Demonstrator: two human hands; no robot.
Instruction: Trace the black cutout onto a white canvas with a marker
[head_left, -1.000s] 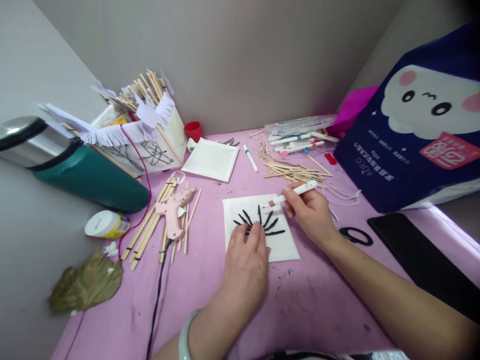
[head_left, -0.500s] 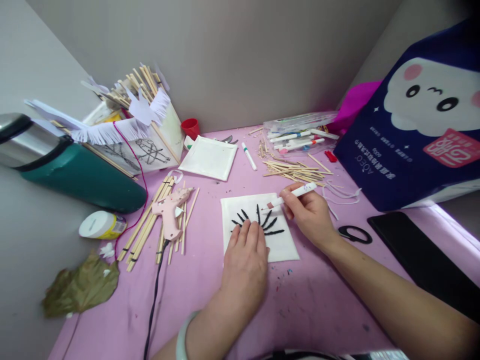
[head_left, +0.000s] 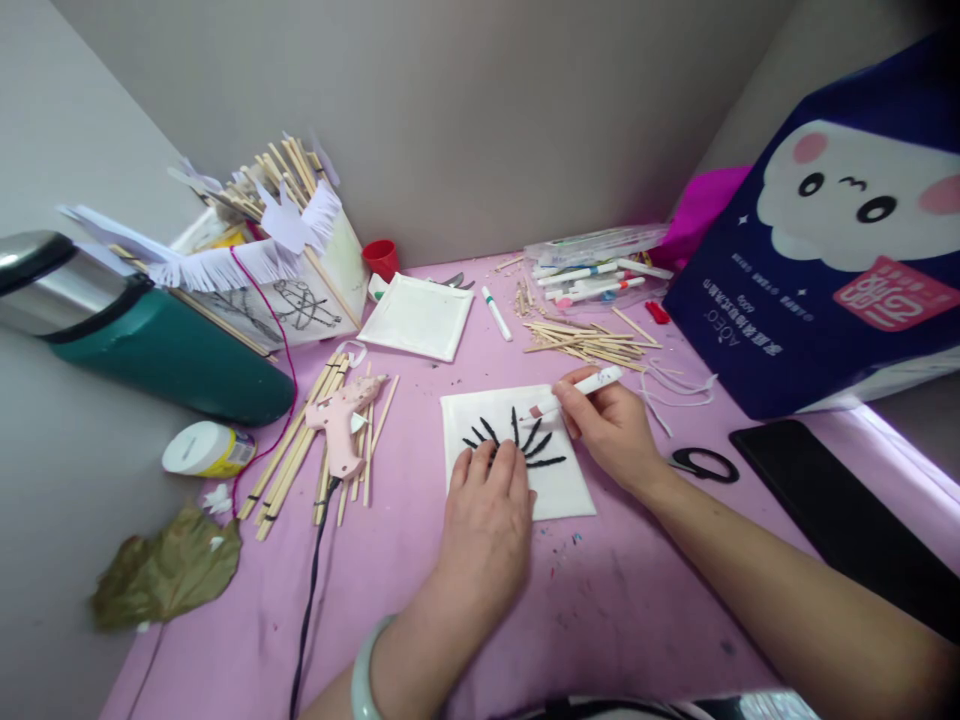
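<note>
A: Report the left hand [head_left: 484, 520].

B: It lies palm down on the white square sheet [head_left: 517, 452], fingers spread flat with nothing between them. The fingertips touch the lower ends of the black strokes [head_left: 517, 440] that fan out on the sheet. A pale bangle [head_left: 365, 672] sits on the wrist.

A: Position of the sheet?

B: At the middle of the pink tabletop [head_left: 600, 600], flat, nearer the front edge than the rear wall.

A: Report the right hand [head_left: 611, 425].

B: Its grip is closed around a white marker [head_left: 574, 390]. The marker slants, with the tip toward the left, over the upper right part of the sheet, just beside the strokes. Whether the tip touches the sheet cannot be determined.

A: Items left of the sheet?

B: A pink glue gun [head_left: 343, 423] rests on a scatter of wooden sticks [head_left: 300, 445], with its black cord [head_left: 307, 600] running to the front edge. Near the left edge lie a green flask [head_left: 150, 350], a white tape roll [head_left: 201, 450] and a dried leaf [head_left: 169, 565].

A: Items toward the rear and right?

B: A white square tray [head_left: 420, 315], a loose pen [head_left: 496, 313], a second heap of sticks [head_left: 589, 342] and a clear marker case [head_left: 596, 265]. Black scissors [head_left: 705, 464] lie just right of the right wrist. A dark blue bag [head_left: 832, 240] stands at the right edge.
</note>
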